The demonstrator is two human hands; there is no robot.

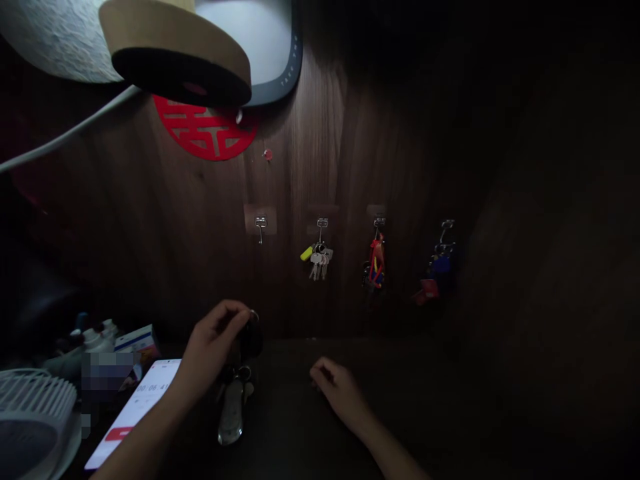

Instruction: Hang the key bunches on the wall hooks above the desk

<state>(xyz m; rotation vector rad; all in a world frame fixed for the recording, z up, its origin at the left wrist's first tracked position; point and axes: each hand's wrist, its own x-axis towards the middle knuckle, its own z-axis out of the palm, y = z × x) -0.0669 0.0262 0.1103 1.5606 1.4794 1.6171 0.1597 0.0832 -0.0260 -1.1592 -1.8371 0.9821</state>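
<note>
Between thumb and fingers, my left hand (217, 337) pinches the ring of a dark key bunch (233, 407), which hangs below it. A rounded metal piece dangles at its lower end; the upper part is too dark to make out. Above this hand, a bare metal hook (261, 230) is stuck to the wooden panel. My right hand (337, 387) is loosely curled over the dark surface, with nothing visible in it. On the hooks to the right hang keys with a yellow tag (319, 261), a red and yellow strap bunch (376, 263) and a blue and red bunch (440, 267).
A lit phone (143, 413) showing a timer lies under my left forearm. Left of it are a white slatted device (37, 413) and small bottles (97, 340). Overhead are a lamp with a wooden ring (175, 37) and a red paper cutout (210, 137) on the panel.
</note>
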